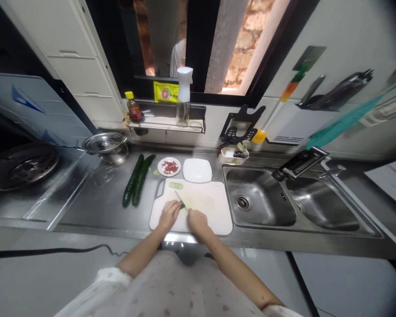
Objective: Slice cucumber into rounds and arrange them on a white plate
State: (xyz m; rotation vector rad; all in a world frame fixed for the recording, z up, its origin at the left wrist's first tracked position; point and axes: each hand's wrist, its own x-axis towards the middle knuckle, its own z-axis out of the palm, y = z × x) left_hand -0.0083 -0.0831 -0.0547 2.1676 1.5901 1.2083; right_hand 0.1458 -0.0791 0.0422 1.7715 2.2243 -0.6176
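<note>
My left hand (169, 214) is curled on a piece of cucumber on the white cutting board (214, 207). My right hand (196, 220) is closed round the handle of a knife (180, 198), whose blade points up and left beside the left hand. Several cucumber slices (176, 186) lie near the board's far edge. Two whole cucumbers (137, 179) lie on the steel counter left of the board.
A small plate of chopped red chilli (169, 167) and a bare white square plate (197, 170) sit behind the board. A double sink (260, 202) with a tap (300, 162) is to the right. A steel pot (106, 145) and a stove burner (21, 165) are to the left.
</note>
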